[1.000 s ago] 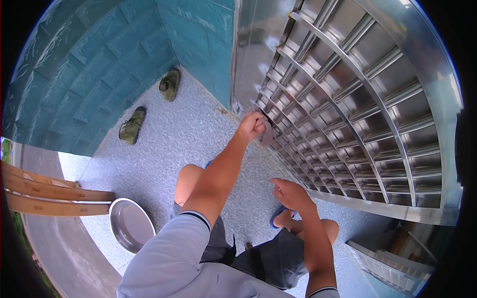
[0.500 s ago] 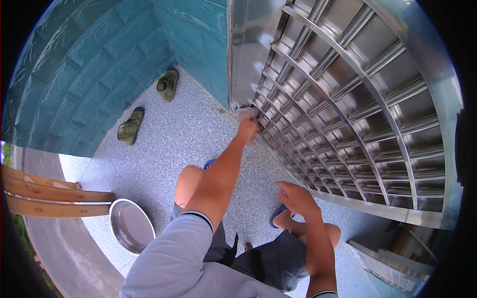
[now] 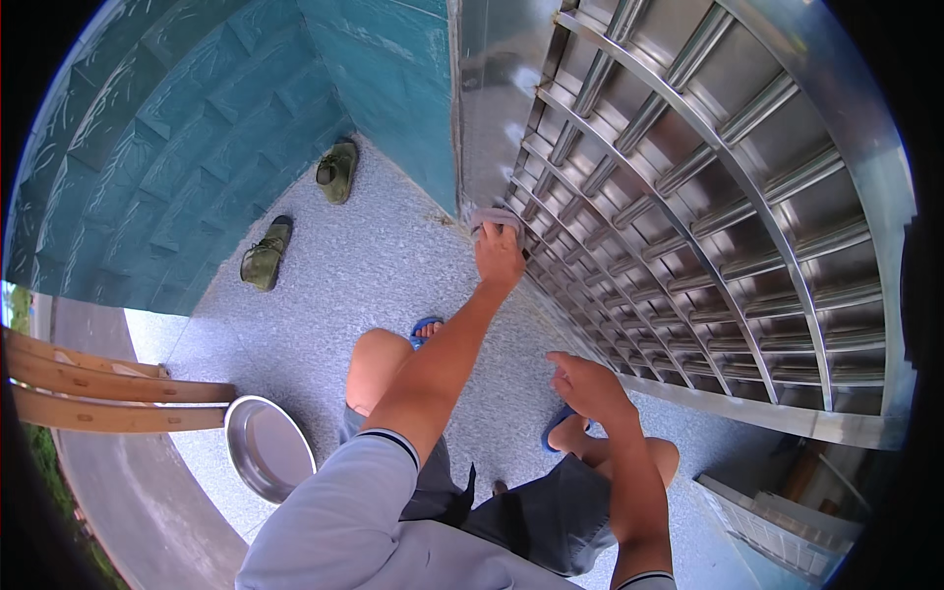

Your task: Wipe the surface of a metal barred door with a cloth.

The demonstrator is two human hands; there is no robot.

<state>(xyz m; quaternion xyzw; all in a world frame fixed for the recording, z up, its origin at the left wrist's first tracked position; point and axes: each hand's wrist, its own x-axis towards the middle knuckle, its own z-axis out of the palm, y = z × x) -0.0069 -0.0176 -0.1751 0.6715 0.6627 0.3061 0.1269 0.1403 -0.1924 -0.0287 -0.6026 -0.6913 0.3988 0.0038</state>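
A greyish-pink cloth [image 3: 484,218] is pressed by my left hand [image 3: 501,258] against the bottom corner of the stainless steel door frame [image 3: 489,147]. The fingers are bent over the cloth, and part of it is hidden beneath them. Right beside that hand begins the metal grille [image 3: 678,211] of the door, with its crossing bars and tubes. My right hand [image 3: 593,388] hangs in front of my right knee, holding nothing that I can see. One of its fingers stretches out to the left, while the others are partly hidden.
Two green shoes [image 3: 337,172] stand along the teal tiled wall [image 3: 197,167]. On the left, a steel basin [image 3: 236,454] sits on the speckled floor [image 3: 324,285], next to a wooden bench [image 3: 128,393]. A white crate [image 3: 767,531] is at the lower right.
My left hand has shifted slightly right and down with the cloth, and its fingers show more clearly. The right hand keeps its pose. The whole view has moved a little.
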